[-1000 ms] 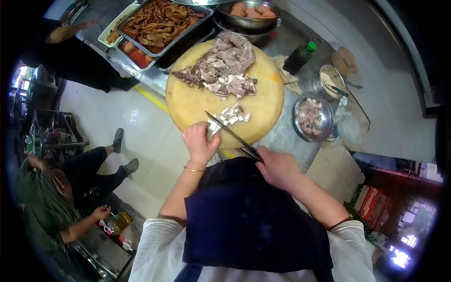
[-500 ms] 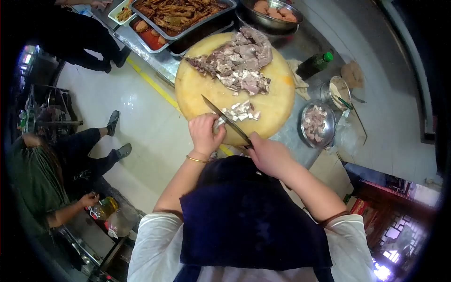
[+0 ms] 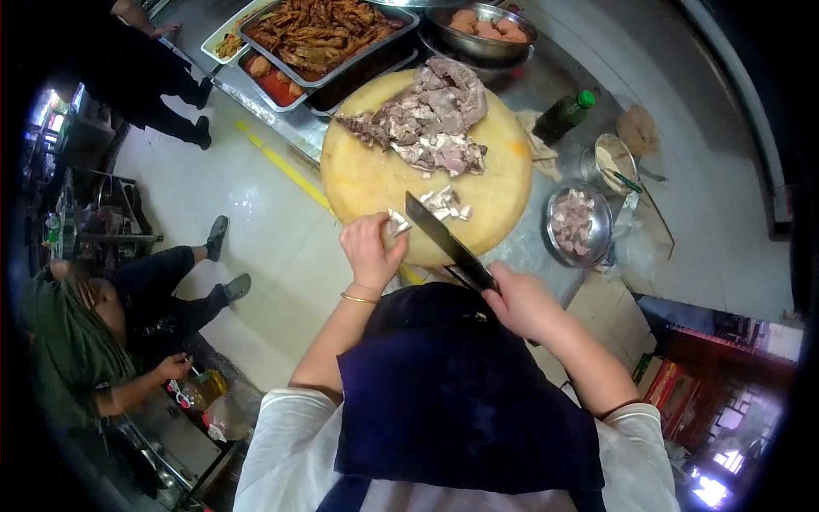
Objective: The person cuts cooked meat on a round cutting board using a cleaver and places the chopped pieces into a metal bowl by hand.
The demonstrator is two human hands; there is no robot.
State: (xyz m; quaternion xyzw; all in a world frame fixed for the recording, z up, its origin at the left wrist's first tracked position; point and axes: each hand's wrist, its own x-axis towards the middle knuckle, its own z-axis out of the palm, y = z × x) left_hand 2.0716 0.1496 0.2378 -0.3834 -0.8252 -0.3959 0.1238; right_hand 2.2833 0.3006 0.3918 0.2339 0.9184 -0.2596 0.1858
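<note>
At the near edge of the round yellow chopping board (image 3: 509, 183), the left hand (image 3: 372, 250) has bent fingers and thumb closed on a small pale meat piece (image 3: 398, 223), presumably steadying it beside the long dark metal knife (image 3: 450, 239). Right hand (image 3: 525, 303) is wrapped round its handle; large grey-brown meat chunk (image 3: 439, 107) sits far side, likely leaving blade room.

1 yellow stripe (image 3: 284, 167) crosses the pale floor (image 3: 256, 256)

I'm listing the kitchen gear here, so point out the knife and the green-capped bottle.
Knife (image 3: 449, 240): head view, middle of the blade.
Green-capped bottle (image 3: 558, 122): head view, on its dark body.
</note>
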